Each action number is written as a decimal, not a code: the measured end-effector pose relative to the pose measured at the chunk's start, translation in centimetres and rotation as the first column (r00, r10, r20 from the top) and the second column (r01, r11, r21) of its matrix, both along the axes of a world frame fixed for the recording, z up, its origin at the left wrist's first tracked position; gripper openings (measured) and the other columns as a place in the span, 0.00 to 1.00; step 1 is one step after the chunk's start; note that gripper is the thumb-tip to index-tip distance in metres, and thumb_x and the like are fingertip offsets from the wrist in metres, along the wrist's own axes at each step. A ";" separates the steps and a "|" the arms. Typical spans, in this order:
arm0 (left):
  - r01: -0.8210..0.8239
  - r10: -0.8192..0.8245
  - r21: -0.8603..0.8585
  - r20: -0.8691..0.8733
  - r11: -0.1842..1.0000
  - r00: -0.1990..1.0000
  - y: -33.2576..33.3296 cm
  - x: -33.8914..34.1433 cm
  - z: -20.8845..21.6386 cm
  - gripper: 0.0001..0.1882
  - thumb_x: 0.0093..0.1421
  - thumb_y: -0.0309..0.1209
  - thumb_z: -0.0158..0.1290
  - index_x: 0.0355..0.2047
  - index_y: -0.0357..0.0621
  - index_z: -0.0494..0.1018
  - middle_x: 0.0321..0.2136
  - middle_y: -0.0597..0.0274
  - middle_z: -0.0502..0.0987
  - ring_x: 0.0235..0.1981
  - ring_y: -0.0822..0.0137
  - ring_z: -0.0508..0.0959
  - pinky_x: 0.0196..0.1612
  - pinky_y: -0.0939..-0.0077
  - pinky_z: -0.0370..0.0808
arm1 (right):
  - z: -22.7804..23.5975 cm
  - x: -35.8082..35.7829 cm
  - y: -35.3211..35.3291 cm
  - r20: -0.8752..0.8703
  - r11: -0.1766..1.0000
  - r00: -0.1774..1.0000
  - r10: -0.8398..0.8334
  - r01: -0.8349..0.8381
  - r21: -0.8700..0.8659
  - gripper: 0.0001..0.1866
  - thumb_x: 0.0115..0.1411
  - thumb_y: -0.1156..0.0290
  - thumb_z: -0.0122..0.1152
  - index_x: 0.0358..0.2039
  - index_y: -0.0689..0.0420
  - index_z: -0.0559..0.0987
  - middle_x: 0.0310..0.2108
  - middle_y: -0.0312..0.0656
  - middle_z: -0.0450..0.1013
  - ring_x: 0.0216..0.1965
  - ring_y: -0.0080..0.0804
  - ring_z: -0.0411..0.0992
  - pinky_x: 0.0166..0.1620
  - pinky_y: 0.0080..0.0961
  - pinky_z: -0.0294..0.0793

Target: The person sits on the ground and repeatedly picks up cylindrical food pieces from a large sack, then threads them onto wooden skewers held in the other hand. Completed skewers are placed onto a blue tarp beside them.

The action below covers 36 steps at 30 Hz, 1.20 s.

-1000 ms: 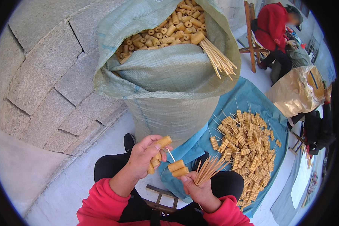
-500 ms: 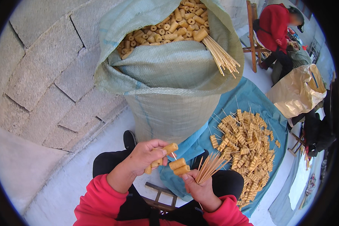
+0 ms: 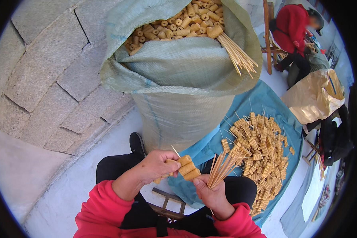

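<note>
My left hand (image 3: 156, 166) is closed, its fingertips at the top of a short row of tan hollow rolls (image 3: 189, 167) and more rolls (image 3: 164, 177) tucked in its palm. A thin wooden skewer tip (image 3: 175, 151) sticks out past the row's upper end. My right hand (image 3: 214, 195) is closed around a fanned bundle of wooden skewers (image 3: 225, 166), with its thumb and fingers at the lower end of the row. Both hands are close together above my lap. How the skewer runs inside the rolls is hidden.
In front stands a large woven sack (image 3: 182, 115) full of loose rolls (image 3: 186, 23), with a skewer bundle (image 3: 238, 53) on its rim. A heap of skewered rolls (image 3: 265, 154) lies on a blue cloth (image 3: 291, 131) at right. Farther back, a person in red (image 3: 291, 27) sits by a paper bag (image 3: 311, 97).
The roll in my left fingers has joined the two at my right hand, making one row. A skewer tip now shows beyond its upper end.
</note>
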<state>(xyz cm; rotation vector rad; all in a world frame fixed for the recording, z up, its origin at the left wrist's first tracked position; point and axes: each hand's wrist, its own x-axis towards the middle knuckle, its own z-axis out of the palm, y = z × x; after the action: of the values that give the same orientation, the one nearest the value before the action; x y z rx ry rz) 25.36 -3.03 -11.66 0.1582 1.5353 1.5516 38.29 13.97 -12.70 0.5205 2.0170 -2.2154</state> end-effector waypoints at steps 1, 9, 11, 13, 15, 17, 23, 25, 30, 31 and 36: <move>0.010 -0.010 0.001 0.012 1.000 1.000 0.1 0.2 0.0 0.11 0.59 0.32 0.51 0.36 0.37 0.74 0.23 0.64 0.75 0.21 0.79 0.69 0.21 0.88 0.62 | -0.1 0.0 0.0 -0.014 1.000 1.000 -0.007 0.007 -0.013 0.10 0.60 0.69 0.56 0.29 0.63 0.77 0.13 0.31 0.65 0.13 0.15 0.59 0.16 0.14 0.56; -0.477 0.470 0.182 0.086 0.860 0.879 -0.7 -1.5 -0.9 0.22 0.62 0.50 0.43 0.30 0.42 0.69 0.19 0.59 0.72 0.17 0.74 0.68 0.16 0.83 0.62 | 0.5 0.0 0.5 0.041 0.978 0.994 0.101 -0.091 -0.190 0.10 0.61 0.69 0.55 0.29 0.63 0.76 0.13 0.30 0.64 0.15 0.13 0.58 0.19 0.14 0.56; -0.536 0.540 0.179 0.031 0.825 0.841 -0.8 -1.7 -1.0 0.24 0.63 0.53 0.39 0.31 0.42 0.67 0.19 0.58 0.70 0.16 0.71 0.69 0.15 0.82 0.61 | 0.7 0.0 0.3 0.049 0.969 0.983 0.179 -0.167 -0.184 0.10 0.61 0.69 0.54 0.30 0.63 0.76 0.13 0.30 0.64 0.15 0.13 0.58 0.19 0.14 0.56; -0.515 0.509 0.178 0.079 0.839 0.857 -0.8 -1.5 -1.0 0.24 0.64 0.52 0.39 0.33 0.42 0.67 0.21 0.59 0.71 0.19 0.71 0.70 0.16 0.82 0.62 | 0.6 0.0 0.1 0.038 0.974 0.981 0.189 -0.183 -0.131 0.11 0.61 0.68 0.54 0.31 0.65 0.77 0.11 0.31 0.64 0.12 0.15 0.59 0.17 0.13 0.56; -0.478 0.465 0.192 0.112 0.857 0.878 -0.5 -1.3 -0.9 0.22 0.64 0.50 0.40 0.36 0.41 0.67 0.23 0.59 0.71 0.22 0.71 0.71 0.16 0.83 0.63 | 0.5 -0.1 0.1 0.073 0.988 0.989 0.125 -0.118 -0.101 0.11 0.61 0.68 0.54 0.31 0.65 0.77 0.11 0.31 0.64 0.12 0.14 0.59 0.17 0.13 0.56; -0.435 0.419 0.220 0.116 0.873 0.900 -0.4 -1.0 -0.7 0.21 0.64 0.47 0.41 0.39 0.40 0.67 0.26 0.59 0.72 0.24 0.72 0.72 0.18 0.83 0.63 | 0.5 -0.2 0.2 0.101 0.992 0.991 0.084 -0.074 -0.101 0.11 0.61 0.68 0.54 0.31 0.64 0.77 0.12 0.30 0.64 0.13 0.14 0.59 0.18 0.13 0.57; -0.238 0.217 0.206 0.124 0.949 0.968 -0.3 -0.6 -0.6 0.16 0.63 0.41 0.47 0.38 0.39 0.70 0.26 0.60 0.72 0.24 0.74 0.72 0.18 0.84 0.64 | 0.6 -0.3 0.3 0.091 0.993 0.996 -0.006 0.016 -0.117 0.11 0.62 0.68 0.54 0.33 0.63 0.77 0.14 0.29 0.64 0.15 0.13 0.59 0.19 0.14 0.58; -0.342 0.312 0.202 0.168 0.917 0.935 -0.3 -0.8 -0.7 0.16 0.62 0.41 0.47 0.35 0.38 0.70 0.25 0.60 0.72 0.22 0.74 0.71 0.18 0.84 0.64 | 0.6 -0.3 0.4 0.074 0.994 0.997 -0.004 0.012 -0.108 0.11 0.62 0.67 0.54 0.33 0.62 0.78 0.15 0.29 0.64 0.15 0.13 0.59 0.20 0.14 0.59; -0.526 0.462 0.218 0.285 0.822 0.840 -0.4 -1.2 -0.9 0.18 0.61 0.43 0.48 0.33 0.38 0.70 0.21 0.59 0.72 0.17 0.73 0.69 0.15 0.84 0.65 | 0.2 -0.2 -0.1 -0.027 0.995 0.996 0.089 -0.089 -0.033 0.11 0.61 0.67 0.54 0.31 0.63 0.77 0.12 0.30 0.64 0.13 0.14 0.59 0.18 0.13 0.57; -0.524 0.457 0.224 0.290 0.821 0.841 -0.4 -1.2 -0.8 0.18 0.61 0.44 0.48 0.32 0.38 0.70 0.21 0.59 0.72 0.16 0.74 0.69 0.15 0.84 0.65 | 0.1 -0.2 -0.2 -0.062 0.995 0.994 0.089 -0.091 -0.026 0.11 0.61 0.67 0.54 0.31 0.63 0.77 0.13 0.30 0.64 0.13 0.14 0.59 0.18 0.13 0.57; -0.522 0.453 0.237 0.289 0.819 0.843 0.0 -0.9 -0.7 0.19 0.61 0.44 0.49 0.31 0.37 0.70 0.21 0.58 0.71 0.15 0.74 0.68 0.14 0.84 0.64 | -0.2 0.0 0.0 -0.014 0.996 0.996 0.094 -0.094 -0.009 0.11 0.61 0.67 0.54 0.31 0.63 0.77 0.13 0.30 0.65 0.14 0.14 0.60 0.18 0.14 0.57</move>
<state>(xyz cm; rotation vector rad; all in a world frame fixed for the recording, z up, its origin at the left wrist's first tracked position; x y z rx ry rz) 24.44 -3.07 -12.40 -0.2558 1.1989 2.1402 38.26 14.01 -12.89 0.4023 1.9927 -2.1786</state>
